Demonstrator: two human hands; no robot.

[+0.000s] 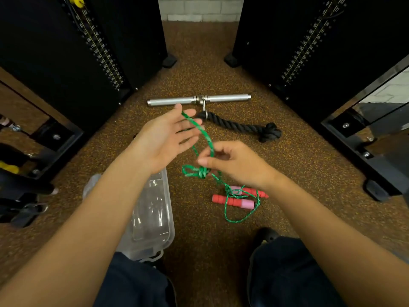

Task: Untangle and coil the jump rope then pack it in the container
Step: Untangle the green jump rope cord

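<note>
The green jump rope (200, 172) hangs knotted between both hands, its red handles (232, 201) on the floor. The right hand (234, 165) pinches a loop; the left hand (166, 138) is spread flat, rope across its fingers. The clear container (152, 213) lies under the left forearm.

**Narrow floor lane between two machines**

The speckled brown rubber floor (199, 52) lies open only as a wedge between the tall black weight-stack tower (55, 63) on the left and its black twin tower (276, 41) on the right. The wedge narrows toward the white brick wall (199, 7). A silver steel bar handle (172, 100) lies crosswise over this lane, and a thick black twisted rope (239, 125) trails right from it. Nearer, the clear plastic container (152, 213) sits under the left forearm. To its right lie the red-and-pink jump-rope handles (232, 201), with a strip of bare floor between. The green braided cord (208, 140) climbs from those handles and spans the gap between the left grip (168, 134) and the right grip (232, 162).
</note>
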